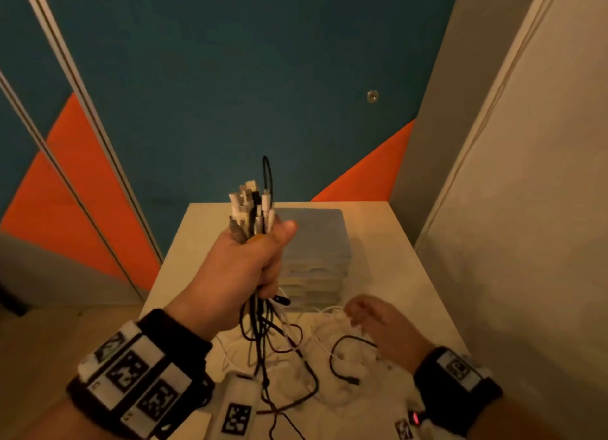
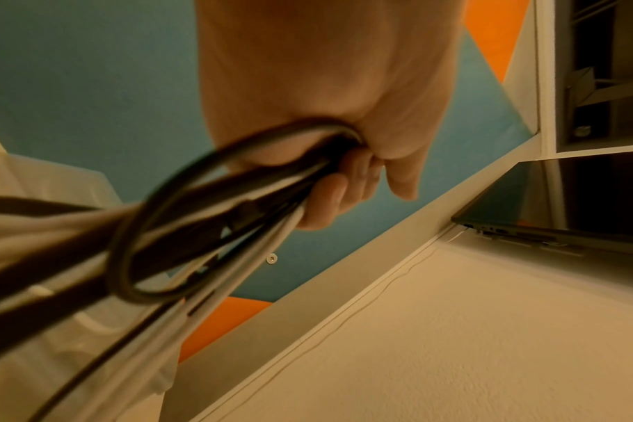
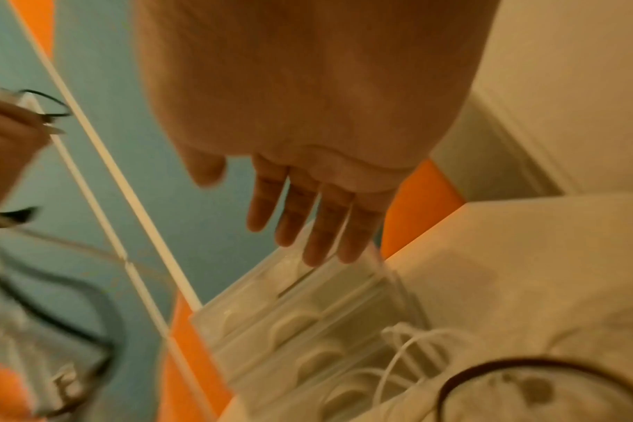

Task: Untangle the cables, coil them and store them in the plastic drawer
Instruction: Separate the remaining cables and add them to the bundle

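My left hand (image 1: 253,258) grips a bundle of black and white cables (image 1: 251,209) in a fist, raised above the table, plug ends sticking up. Their tails hang down into a tangle (image 1: 283,347) on the white table (image 1: 394,258). From the left wrist the cables (image 2: 199,228) run out of the closed fingers. My right hand (image 1: 378,321) hovers low over loose white cable, fingers straight and holding nothing. The right wrist view shows its fingers (image 3: 308,222) just above the clear plastic drawer unit (image 3: 308,314). The drawer unit (image 1: 312,262) stands at the table's middle.
A black cable loop (image 1: 345,357) lies near the right hand. A white block with a printed marker (image 1: 237,416) sits at the table's front edge. A blue and orange wall is behind, a white wall on the right. A laptop (image 2: 560,214) shows on a shelf.
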